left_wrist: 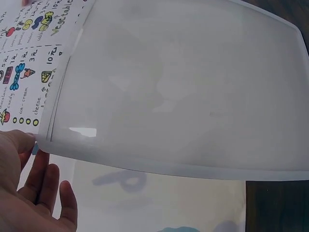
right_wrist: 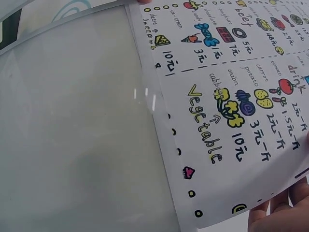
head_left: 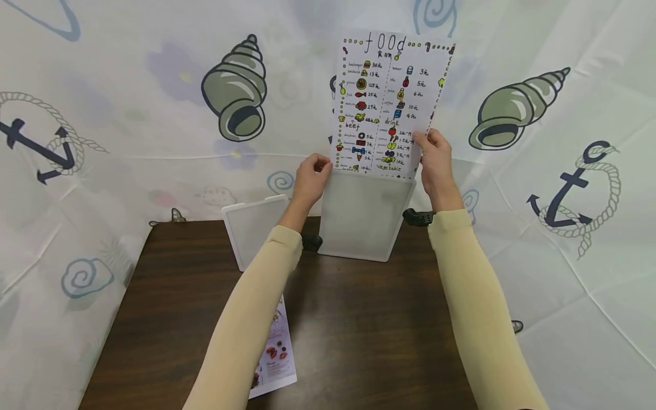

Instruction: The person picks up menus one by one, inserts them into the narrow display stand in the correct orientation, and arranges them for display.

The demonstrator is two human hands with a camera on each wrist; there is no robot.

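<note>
A hand-drawn paper menu, headed "food", stands upright above a pale, translucent display frame with a white rim. Along the frame's top edge, the menu's lower edge meets it; the left wrist view shows thin slit lines there. My left hand pinches the frame's upper left corner, right beside the menu's lower left corner. With thumb and fingers my right hand grips the menu's right edge, low down. In the right wrist view its fingers pass behind the paper.
A second, smaller white-rimmed frame leans at the back of the dark wooden table, left of the first. A printed sheet with food pictures lies partly under my left forearm. Patterned cloth hangs behind the table.
</note>
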